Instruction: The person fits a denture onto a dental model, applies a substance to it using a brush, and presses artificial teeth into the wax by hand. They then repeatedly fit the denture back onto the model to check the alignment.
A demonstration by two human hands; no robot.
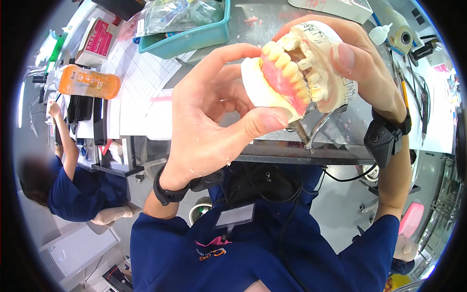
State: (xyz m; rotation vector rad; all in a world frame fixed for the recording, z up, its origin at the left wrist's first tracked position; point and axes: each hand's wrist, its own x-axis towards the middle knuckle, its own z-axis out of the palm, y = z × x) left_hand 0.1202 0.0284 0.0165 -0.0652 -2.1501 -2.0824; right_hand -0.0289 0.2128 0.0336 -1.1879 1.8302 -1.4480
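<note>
My left hand [202,117] is closed round a pale yellow plaster dental model [252,80], thumb at its lower edge and fingers at the top. A pink wax denture base with yellowish teeth [282,80] sits on that model. My right hand [372,68] grips a cream plaster dental cast [338,85] with handwriting on its side, the thumb pressed on its outer face. The two rows of teeth face each other and stand close together; whether they touch I cannot tell. Below them shows a metal rod [302,134], its upper end hidden behind the models.
A teal basket [209,38] with plastic bags stands at the back. On the left are an orange drink bottle [90,82], a pink-and-white box [99,41] and gridded paper [146,73]. A white dropper bottle [380,34] lies back right. A co-worker [73,180] sits at left.
</note>
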